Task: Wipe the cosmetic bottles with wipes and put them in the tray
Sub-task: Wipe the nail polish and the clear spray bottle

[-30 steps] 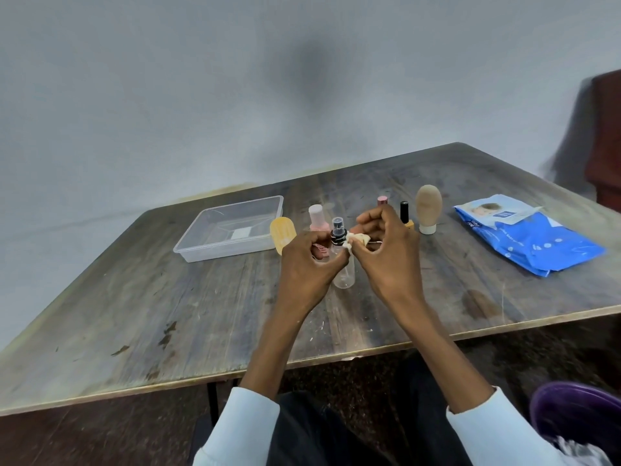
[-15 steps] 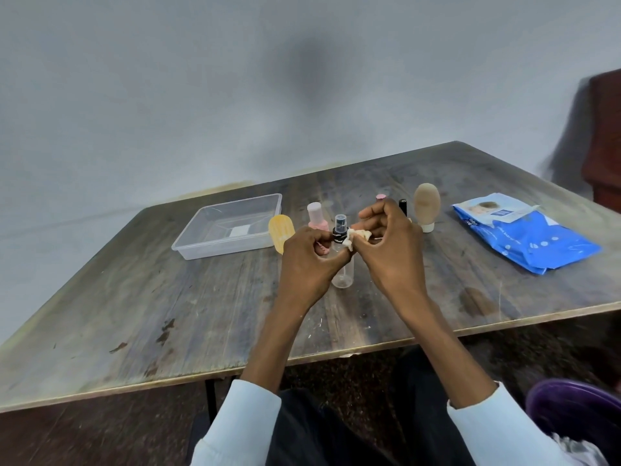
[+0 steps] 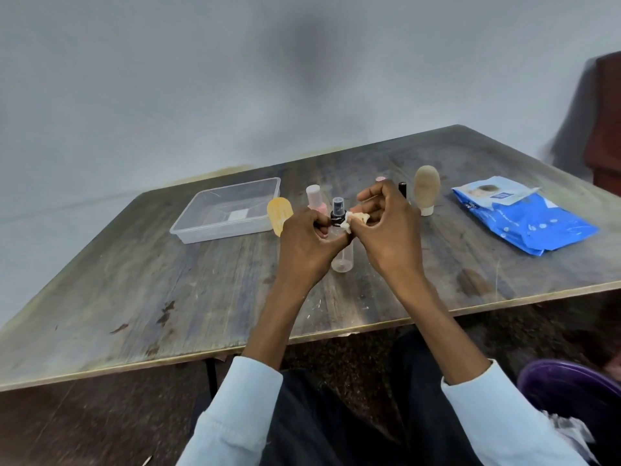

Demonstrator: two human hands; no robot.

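My left hand point(image 3: 307, 245) grips a clear spray bottle point(image 3: 342, 260) with a black nozzle, held upright just above the table. My right hand point(image 3: 386, 230) pinches a crumpled white wipe point(image 3: 353, 220) against the bottle's neck. Behind my hands stand a pink bottle point(image 3: 315, 200), a yellow-orange bottle point(image 3: 277, 210), a beige tube point(image 3: 426, 193) on its white cap, a black-capped bottle point(image 3: 402, 189) and a pink-capped one point(image 3: 380, 179), the last two partly hidden by my right hand. The clear plastic tray point(image 3: 215, 230) lies at the back left with no bottle in it.
A blue pack of wipes point(image 3: 524, 220) lies on the right of the worn wooden table point(image 3: 168, 297). A purple bin point(image 3: 571, 391) sits on the floor at lower right. A dark wooden piece of furniture point(image 3: 608, 129) stands by the wall at far right.
Both hands stay on the bottle and wipe, with only small finger shifts as the wipe rubs near the nozzle. The camera view has tilted slightly.
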